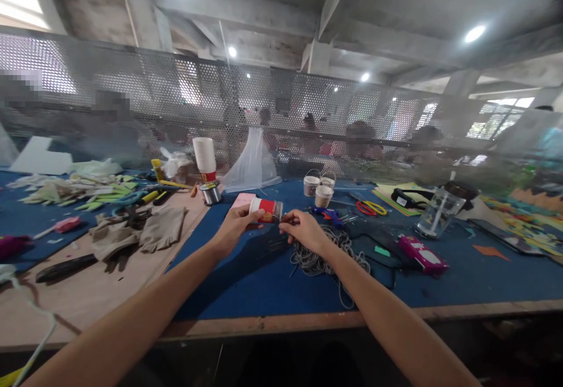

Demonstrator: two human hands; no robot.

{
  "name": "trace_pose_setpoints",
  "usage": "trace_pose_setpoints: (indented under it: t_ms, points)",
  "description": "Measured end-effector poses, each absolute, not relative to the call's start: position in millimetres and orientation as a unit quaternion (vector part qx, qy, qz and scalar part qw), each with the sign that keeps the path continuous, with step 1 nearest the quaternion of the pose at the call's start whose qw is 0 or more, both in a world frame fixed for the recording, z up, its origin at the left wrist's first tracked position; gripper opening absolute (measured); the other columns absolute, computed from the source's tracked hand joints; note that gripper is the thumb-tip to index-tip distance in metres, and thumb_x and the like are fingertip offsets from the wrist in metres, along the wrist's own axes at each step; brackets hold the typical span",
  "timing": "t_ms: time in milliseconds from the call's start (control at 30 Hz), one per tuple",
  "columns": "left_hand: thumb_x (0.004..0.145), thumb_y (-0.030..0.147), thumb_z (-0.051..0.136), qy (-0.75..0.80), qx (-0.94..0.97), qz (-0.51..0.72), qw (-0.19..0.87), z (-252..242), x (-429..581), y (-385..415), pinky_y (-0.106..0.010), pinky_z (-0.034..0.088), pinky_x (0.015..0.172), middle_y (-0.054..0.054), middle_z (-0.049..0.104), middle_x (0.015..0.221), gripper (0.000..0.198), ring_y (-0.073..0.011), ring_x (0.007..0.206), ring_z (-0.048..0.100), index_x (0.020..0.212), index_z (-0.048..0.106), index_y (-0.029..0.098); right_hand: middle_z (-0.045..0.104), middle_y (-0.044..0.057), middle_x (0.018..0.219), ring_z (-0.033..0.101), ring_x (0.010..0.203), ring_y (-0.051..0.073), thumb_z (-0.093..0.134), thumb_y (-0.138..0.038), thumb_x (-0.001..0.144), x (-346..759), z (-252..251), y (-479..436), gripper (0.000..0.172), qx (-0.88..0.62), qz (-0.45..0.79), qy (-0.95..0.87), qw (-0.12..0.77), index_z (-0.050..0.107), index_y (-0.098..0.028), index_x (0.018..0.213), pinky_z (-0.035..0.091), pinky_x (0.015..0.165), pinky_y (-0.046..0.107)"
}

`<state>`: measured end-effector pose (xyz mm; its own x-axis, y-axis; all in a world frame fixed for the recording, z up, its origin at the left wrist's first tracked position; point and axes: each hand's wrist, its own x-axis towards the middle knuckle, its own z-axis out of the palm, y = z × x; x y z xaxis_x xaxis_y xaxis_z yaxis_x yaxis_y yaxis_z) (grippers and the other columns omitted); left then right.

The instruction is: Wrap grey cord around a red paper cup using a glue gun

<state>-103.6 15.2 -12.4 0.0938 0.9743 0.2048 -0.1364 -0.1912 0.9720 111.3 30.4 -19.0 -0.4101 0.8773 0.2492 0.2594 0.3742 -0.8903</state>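
A red and white paper cup lies on its side in my left hand, whose fingers and thumb wrap its white part. My right hand is closed in a pinch just off the cup's right end. What its fingertips hold is too small to make out. Below the right hand and wrist spreads a tangled heap of grey cord. A blue glue gun lies just beyond that hand. Small cup-shaped buckets with handles stand farther back.
Stacked paper cups rise above a wire spool. Scissors, a glass mug and a purple box lie to the right. Gloves and paper scraps are left. A perforated metal screen closes the back.
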Motion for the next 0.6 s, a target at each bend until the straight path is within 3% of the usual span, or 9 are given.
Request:
trace_pose_setpoints:
  t_ms: [267, 600]
  points:
    - [0.071, 0.047, 0.077, 0.401, 0.568, 0.531, 0.485, -7.0, -99.1, 8.6, -0.035, 0.054, 0.075, -0.013, 0.075, 0.095, 0.043, -0.0250, 0.087, 0.069, 0.097, 0.075, 0.013, 0.063, -0.003, 0.066, 0.057, 0.052, 0.011, 0.061, -0.041, 0.087, 112.6, -8.9, 22.3, 0.020, -0.396, 0.280, -0.751, 0.448, 0.065, -0.021, 0.088, 0.046, 0.053, 0.021]
    - [0.078, 0.047, 0.071, 0.396, 0.614, 0.492, 0.474, -7.4, -97.5, 6.0, -0.035, 0.053, 0.074, -0.013, 0.075, 0.098, 0.041, -0.0256, 0.087, 0.069, 0.101, 0.074, 0.014, 0.068, 0.002, 0.083, 0.060, 0.073, 0.015, 0.061, -0.039, 0.090, 112.9, -3.6, 19.0, 0.020, -0.375, 0.143, -0.777, 0.485, 0.069, -0.020, 0.086, 0.046, 0.070, 0.024]
